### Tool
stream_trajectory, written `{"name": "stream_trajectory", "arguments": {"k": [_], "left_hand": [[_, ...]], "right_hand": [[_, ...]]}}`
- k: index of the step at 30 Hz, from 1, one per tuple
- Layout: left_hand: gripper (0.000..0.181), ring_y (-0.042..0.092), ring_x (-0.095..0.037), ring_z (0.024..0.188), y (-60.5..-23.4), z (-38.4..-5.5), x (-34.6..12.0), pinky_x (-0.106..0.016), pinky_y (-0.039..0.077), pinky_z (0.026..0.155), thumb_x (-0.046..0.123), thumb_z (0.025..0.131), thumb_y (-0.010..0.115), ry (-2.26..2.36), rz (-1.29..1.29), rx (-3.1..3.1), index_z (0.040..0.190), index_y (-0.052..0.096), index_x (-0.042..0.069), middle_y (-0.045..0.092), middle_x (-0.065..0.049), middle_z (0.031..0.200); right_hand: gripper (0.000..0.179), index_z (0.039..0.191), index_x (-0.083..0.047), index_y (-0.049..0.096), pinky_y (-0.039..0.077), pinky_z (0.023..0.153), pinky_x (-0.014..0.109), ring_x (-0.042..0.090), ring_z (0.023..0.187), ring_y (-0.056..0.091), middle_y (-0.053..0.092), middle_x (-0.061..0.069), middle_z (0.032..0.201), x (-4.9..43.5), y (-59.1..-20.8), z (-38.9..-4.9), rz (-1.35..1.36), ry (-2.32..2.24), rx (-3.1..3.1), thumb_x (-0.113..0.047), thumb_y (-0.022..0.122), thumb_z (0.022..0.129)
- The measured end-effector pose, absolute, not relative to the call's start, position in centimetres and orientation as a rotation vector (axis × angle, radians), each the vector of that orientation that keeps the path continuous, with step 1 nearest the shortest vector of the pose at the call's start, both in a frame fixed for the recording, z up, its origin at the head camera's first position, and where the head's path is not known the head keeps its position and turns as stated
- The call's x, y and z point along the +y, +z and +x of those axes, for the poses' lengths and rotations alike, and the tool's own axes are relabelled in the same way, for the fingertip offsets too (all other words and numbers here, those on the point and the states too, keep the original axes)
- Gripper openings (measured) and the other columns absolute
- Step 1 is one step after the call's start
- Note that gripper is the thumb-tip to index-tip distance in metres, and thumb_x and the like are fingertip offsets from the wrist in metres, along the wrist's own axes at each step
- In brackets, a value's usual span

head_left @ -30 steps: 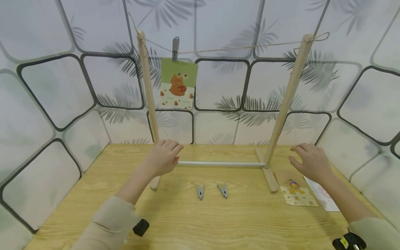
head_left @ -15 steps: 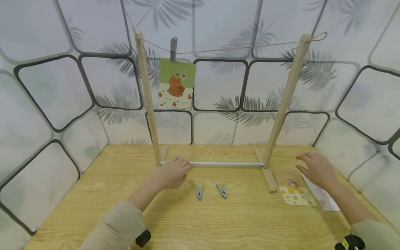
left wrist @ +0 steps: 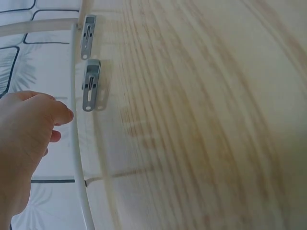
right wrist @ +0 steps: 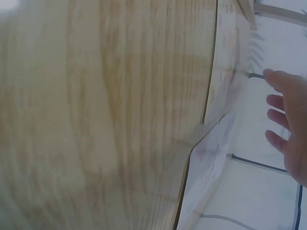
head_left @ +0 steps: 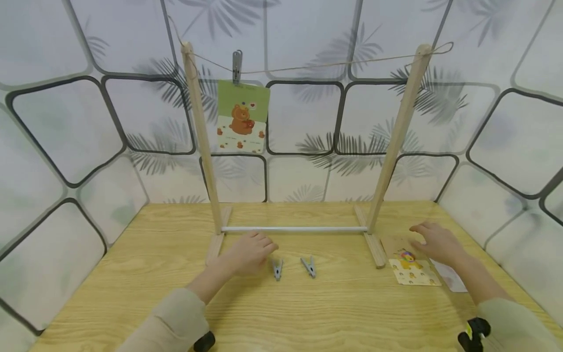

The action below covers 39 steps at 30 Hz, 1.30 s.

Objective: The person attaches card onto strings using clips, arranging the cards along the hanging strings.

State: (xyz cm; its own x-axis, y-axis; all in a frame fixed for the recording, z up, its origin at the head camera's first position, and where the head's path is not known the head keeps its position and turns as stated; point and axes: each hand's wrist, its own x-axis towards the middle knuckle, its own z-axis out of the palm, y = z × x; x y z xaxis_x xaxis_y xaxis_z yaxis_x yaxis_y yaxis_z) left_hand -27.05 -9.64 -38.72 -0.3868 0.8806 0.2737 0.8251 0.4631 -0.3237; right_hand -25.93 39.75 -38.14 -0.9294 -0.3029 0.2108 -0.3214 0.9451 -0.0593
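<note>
My left hand [head_left: 250,253] hovers over the table just left of a grey clothespin [head_left: 277,270], its fingers loosely bent and holding nothing. A second grey clothespin [head_left: 309,267] lies a little further right. In the left wrist view both clothespins [left wrist: 91,85] sit beyond the fingertips. My right hand [head_left: 440,243] is held above two cards at the right, fingers relaxed and apart from them. The nearer one is a tan and yellow card [head_left: 413,266] with a lion-like figure; the white card [head_left: 450,276] is partly hidden under my right forearm.
A wooden rack with a left post [head_left: 201,137], a right post [head_left: 398,142] and a white crossbar [head_left: 294,229] stands at the back. From its string [head_left: 325,65], a clothespin [head_left: 237,67] holds a green bear card [head_left: 242,117]. A patterned backdrop [head_left: 303,181] surrounds the table.
My left hand has come down and right, from beside the left post to next to the clothespins. My right hand has lowered towards the cards. The view has shifted slightly.
</note>
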Motion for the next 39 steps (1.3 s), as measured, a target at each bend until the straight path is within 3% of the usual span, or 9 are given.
{"name": "stream_trajectory", "arguments": {"k": [7, 14, 22, 27, 34, 39], "left_hand": [[0.035, 0.056, -0.018, 0.104, -39.1, -26.7, -8.7, -0.032, 0.042, 0.093, 0.015, 0.082, 0.061, 0.328, -1.464, -2.371, 0.117, 0.059, 0.011, 0.061, -0.001, 0.109], [0.027, 0.056, -0.015, 0.095, -40.2, -26.6, -8.1, -0.030, 0.045, 0.083, 0.021, 0.087, 0.058, 0.342, -1.514, -2.319, 0.114, 0.060, 0.014, 0.061, 0.002, 0.103], [0.024, 0.056, -0.014, 0.096, -40.5, -26.6, -7.6, -0.029, 0.044, 0.084, 0.022, 0.090, 0.054, 0.436, -1.502, -2.331, 0.113, 0.062, 0.018, 0.061, 0.003, 0.103], [0.021, 0.056, -0.014, 0.093, -40.4, -26.6, -7.6, -0.029, 0.044, 0.081, 0.020, 0.090, 0.054, 0.412, -1.504, -2.321, 0.109, 0.063, 0.017, 0.061, 0.003, 0.100], [0.017, 0.055, -0.012, 0.091, -40.1, -26.5, -7.6, -0.025, 0.043, 0.078, 0.019, 0.089, 0.058, 0.440, -1.506, -2.329, 0.104, 0.063, 0.017, 0.061, 0.004, 0.098], [0.016, 0.056, -0.012, 0.092, -40.0, -26.5, -7.6, -0.025, 0.043, 0.078, 0.018, 0.086, 0.061, 0.443, -1.502, -2.352, 0.102, 0.063, 0.016, 0.061, 0.004, 0.099]], "right_hand": [[0.040, 0.116, 0.005, 0.057, 0.040, 0.076, 0.063, 0.051, 0.104, 0.047, 0.053, 0.030, 0.115, 39.6, -39.0, -26.9, 0.467, 0.128, -2.984, -0.023, 0.059, 0.087], [0.041, 0.113, 0.003, 0.059, 0.043, 0.071, 0.061, 0.049, 0.100, 0.050, 0.056, 0.026, 0.112, 39.5, -39.6, -27.6, 0.506, 0.086, -3.014, -0.024, 0.063, 0.083], [0.044, 0.116, 0.005, 0.057, 0.044, 0.071, 0.061, 0.049, 0.102, 0.050, 0.057, 0.026, 0.114, 39.2, -39.8, -28.0, 0.553, 0.158, -3.052, -0.023, 0.063, 0.083], [0.053, 0.119, 0.005, 0.055, 0.040, 0.074, 0.064, 0.051, 0.104, 0.048, 0.054, 0.028, 0.117, 39.1, -39.5, -27.6, 0.534, 0.167, -3.099, -0.029, 0.068, 0.080], [0.057, 0.117, 0.005, 0.056, 0.045, 0.070, 0.057, 0.047, 0.100, 0.051, 0.055, 0.027, 0.114, 39.0, -39.6, -27.7, 0.566, 0.101, -3.092, -0.033, 0.070, 0.078], [0.060, 0.114, 0.007, 0.057, 0.044, 0.072, 0.060, 0.046, 0.097, 0.052, 0.055, 0.027, 0.110, 38.9, -39.5, -27.8, 0.554, 0.064, -3.076, -0.036, 0.072, 0.075]]}}
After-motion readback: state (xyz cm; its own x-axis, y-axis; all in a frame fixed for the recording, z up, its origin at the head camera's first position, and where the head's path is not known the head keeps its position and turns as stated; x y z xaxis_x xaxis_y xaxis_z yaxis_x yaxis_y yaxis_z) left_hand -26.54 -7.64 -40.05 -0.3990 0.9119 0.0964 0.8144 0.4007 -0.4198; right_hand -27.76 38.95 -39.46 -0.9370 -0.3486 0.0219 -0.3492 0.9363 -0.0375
